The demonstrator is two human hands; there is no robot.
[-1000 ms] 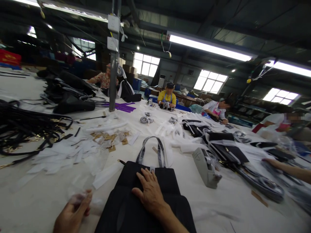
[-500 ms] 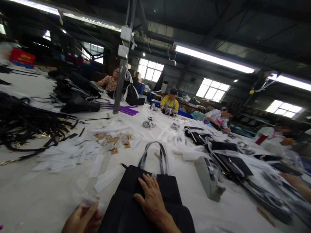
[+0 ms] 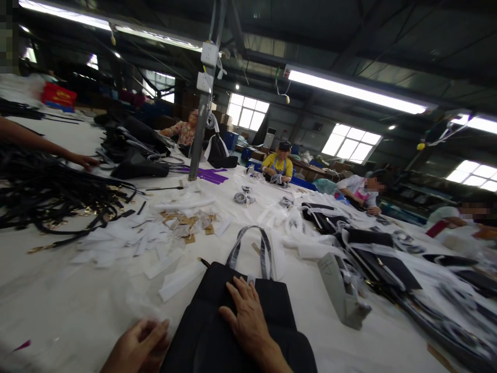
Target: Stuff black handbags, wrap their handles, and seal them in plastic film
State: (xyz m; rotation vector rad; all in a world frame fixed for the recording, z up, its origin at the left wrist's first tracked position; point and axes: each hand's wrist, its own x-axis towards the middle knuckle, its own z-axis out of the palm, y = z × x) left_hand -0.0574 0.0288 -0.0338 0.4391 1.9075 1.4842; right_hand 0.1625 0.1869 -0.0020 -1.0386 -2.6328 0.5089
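A black handbag (image 3: 209, 321) lies flat before me on the white table. Its two handles (image 3: 267, 254), wrapped in clear film, point away from me. My right hand (image 3: 246, 313) rests on the bag's upper part, palm down with the fingers stretched out, just below the handle base. Beside the bag's left edge, my left hand (image 3: 142, 342) is closed, thumb against curled fingers. Thin, whitish see-through plastic film (image 3: 135, 305) bunches at its fingertips; part of the grip is hidden. A gold-tipped black piece (image 3: 202, 261) sticks out at the bag's upper left corner.
Black straps with gold clasps (image 3: 58, 186) pile up at left, where another person's arm (image 3: 46, 142) reaches in. White strips (image 3: 120, 235) and brown tags (image 3: 186, 226) lie ahead. A grey box (image 3: 341, 295) and wrapped bags (image 3: 388, 259) occupy the right. A post (image 3: 200, 129) rises beyond.
The view has turned slightly left. Another person's arm has come in over the straps at left, and a hand at the right edge is gone from view. My right hand stays on the bag.
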